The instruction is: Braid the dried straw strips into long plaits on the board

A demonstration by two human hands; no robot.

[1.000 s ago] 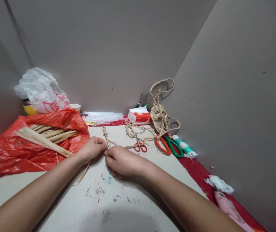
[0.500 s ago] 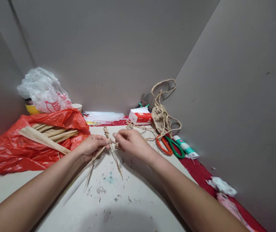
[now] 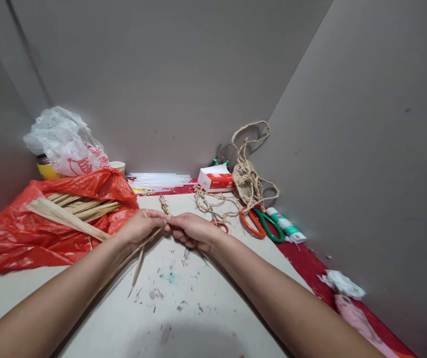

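Observation:
My left hand (image 3: pixel 145 226) pinches the lower end of a short braided straw cord (image 3: pixel 163 204), whose finished part sticks up beyond the fingertips. Loose straw strands (image 3: pixel 137 271) hang from it under my left hand and along the forearm. With fingers curled, my right hand (image 3: pixel 193 229) meets the left at the same spot, thumb and forefinger pressed on the strands. The exact crossing of the strands is hidden by my fingertips. A thin strand end pokes out below my right hand.
At left, a red plastic bag (image 3: pixel 49 238) holds dry straw strips (image 3: pixel 82 206). To the right lie a coil of braided cord (image 3: pixel 249 181), orange-handled scissors (image 3: pixel 251 223), green handles (image 3: pixel 270 226) and a white-green tube (image 3: pixel 287 226). A tissue box (image 3: pixel 215 179) stands behind on the board (image 3: pixel 183 323).
My right hand has moved left and down until it touches my left fingertips. The strand that hung between the hands is now gathered under my right hand.

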